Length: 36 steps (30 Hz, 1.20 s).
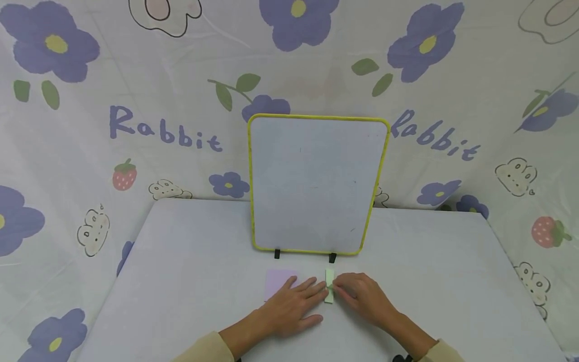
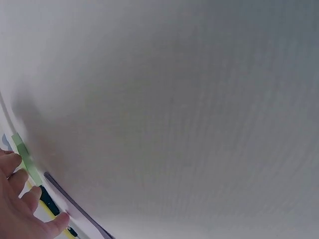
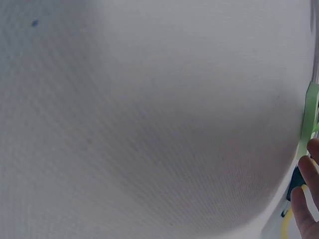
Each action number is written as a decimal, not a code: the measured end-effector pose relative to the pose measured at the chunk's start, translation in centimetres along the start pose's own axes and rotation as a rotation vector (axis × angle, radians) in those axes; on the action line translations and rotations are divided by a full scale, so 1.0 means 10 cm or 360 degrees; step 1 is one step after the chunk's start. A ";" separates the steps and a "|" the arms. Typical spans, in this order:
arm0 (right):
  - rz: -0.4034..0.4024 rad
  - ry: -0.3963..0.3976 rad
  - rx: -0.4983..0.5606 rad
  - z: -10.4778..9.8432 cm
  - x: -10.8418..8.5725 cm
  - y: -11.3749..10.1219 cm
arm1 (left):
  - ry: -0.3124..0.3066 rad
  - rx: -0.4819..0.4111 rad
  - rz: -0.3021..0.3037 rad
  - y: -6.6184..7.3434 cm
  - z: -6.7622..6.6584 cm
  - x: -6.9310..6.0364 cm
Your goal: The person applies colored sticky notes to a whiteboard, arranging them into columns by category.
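Backdrop [image 1: 172,90]: a pale cloth is hanging at the far side and along both flanks, showing purple flowers, strawberries, small rabbits and the word "Rabbit".
Worktop [image 1: 194,251]: a white surface is spreading out under everything, running from the near edge to the cloth.
Whiteboard [image 1: 316,181]: a yellow-rimmed panel is standing beyond the hands, its two black feet [image 1: 277,254] resting on the worktop.
Lilac square [image 1: 277,281]: it is lying flat on the left, near the whiteboard's left foot, its near right part being covered by fingers.
Green strip [image 1: 329,276]: it is lying on the worktop between the two hands, its length running from near to far, just on the near side of the right foot.
Left hand [image 1: 294,306]: it is reaching in palm down, its grip spreading, thumb apart, fingertips touching the strip's left side.
Right hand [image 1: 364,296]: it is bending its fingers, its grip pinching a bit of green at the strip's right side.
Sleeves [image 1: 203,349]: beige cuffs are showing on both forearms.
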State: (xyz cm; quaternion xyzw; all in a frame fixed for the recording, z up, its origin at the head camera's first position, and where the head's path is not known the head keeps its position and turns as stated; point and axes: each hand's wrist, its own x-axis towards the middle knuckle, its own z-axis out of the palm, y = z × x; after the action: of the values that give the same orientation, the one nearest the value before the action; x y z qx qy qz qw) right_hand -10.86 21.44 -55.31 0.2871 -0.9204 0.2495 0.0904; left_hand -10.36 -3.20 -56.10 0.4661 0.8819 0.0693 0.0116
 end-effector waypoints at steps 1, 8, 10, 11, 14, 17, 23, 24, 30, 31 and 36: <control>0.0003 -0.0005 0.0000 0.00 0.00 0.00 | 0.0001 0.0006 0.0004 0.00 -0.01 0.00; 0.0060 -0.0033 -0.0016 -0.05 0.03 -0.02 | 0.0003 0.0018 0.0011 0.00 -0.03 0.00; 0.0081 -0.0020 -0.0005 -0.06 0.05 -0.02 | 0.0004 0.0030 0.0009 0.00 -0.02 0.00; 0.0090 -0.0012 0.0003 -0.06 0.05 -0.03 | 0.0004 0.0036 0.0009 0.00 -0.01 0.00; 0.0098 0.0029 0.0034 -0.06 0.07 -0.02 | -0.0007 0.0050 0.0012 0.00 0.00 0.00; 0.0101 0.0064 0.0052 -0.07 0.09 -0.02 | -0.0036 0.0053 0.0013 0.00 -0.01 0.02; 0.0168 0.0098 0.0132 -0.09 0.15 -0.02 | -0.0100 0.0051 0.0004 0.00 -0.06 0.05; 0.0184 0.0104 0.0140 -0.10 0.16 -0.02 | -0.0104 0.0051 0.0005 0.00 -0.07 0.06; 0.0217 0.0170 0.0165 -0.11 0.20 -0.01 | -0.0120 0.0030 0.0008 -0.01 -0.08 0.08; 0.0209 0.0183 0.0169 -0.11 0.21 0.00 | -0.0119 0.0029 0.0010 -0.02 -0.07 0.08; 0.0166 0.0239 0.0191 -0.13 0.23 0.02 | -0.0104 0.0043 0.0022 -0.02 -0.08 0.08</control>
State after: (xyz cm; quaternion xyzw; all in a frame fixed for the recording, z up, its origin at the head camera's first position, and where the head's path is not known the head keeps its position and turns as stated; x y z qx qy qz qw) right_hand -12.85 21.14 -53.62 0.2243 -0.9081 0.3294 0.1286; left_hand -11.04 -2.77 -55.35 0.4744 0.8787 0.0421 0.0336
